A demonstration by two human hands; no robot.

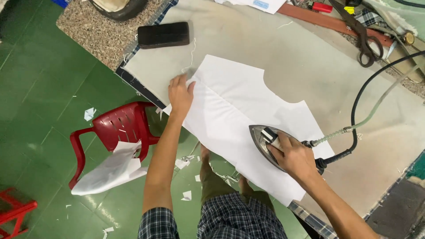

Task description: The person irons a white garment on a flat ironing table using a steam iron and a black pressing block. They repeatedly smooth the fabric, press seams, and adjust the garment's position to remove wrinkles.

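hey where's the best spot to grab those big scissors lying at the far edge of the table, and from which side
Grip the scissors by the two looped handles, which lie at the end nearer the person, toward the padded table. Come from above on that near side: the loops lie flat and open, while the blade end points away into the clutter along the far edge. Both hands are busy right now.

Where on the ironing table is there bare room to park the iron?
Bare pad lies beyond the white cloth, between the black block and scissors. Right of the iron, hose and cord cross. The far edge is crowded.
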